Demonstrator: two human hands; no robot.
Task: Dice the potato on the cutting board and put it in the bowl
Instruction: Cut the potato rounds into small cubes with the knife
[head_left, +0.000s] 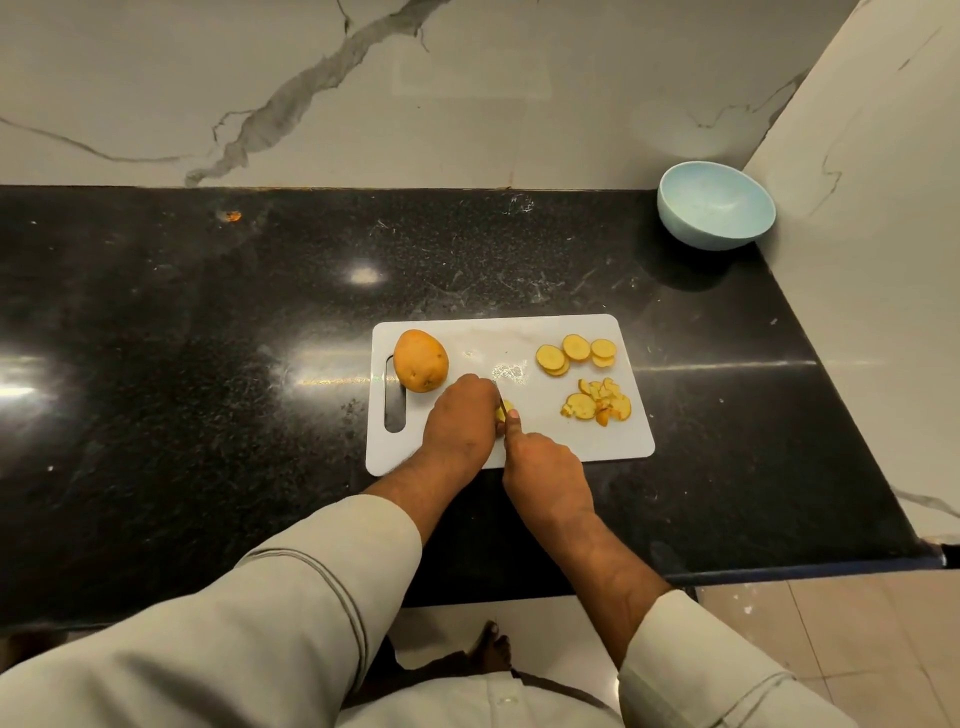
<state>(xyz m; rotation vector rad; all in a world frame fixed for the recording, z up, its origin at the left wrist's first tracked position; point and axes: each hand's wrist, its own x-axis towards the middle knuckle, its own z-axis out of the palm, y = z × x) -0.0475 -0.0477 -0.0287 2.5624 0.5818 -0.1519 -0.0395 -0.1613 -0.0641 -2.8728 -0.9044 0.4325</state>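
A white cutting board lies on the black counter. A whole potato sits at its left end, by the handle slot. Round potato slices lie at the far right, with a pile of smaller cut pieces nearer. My left hand covers and holds a small yellow potato piece at the board's middle. My right hand grips a knife handle, index finger stretched along the blade's back; the blade is mostly hidden between my hands. A pale blue bowl sits empty at the far right.
The black granite counter ends at a marble wall behind and a marble side panel on the right, by the bowl. A small orange scrap lies far left near the wall. Tiled floor shows below the counter's front edge.
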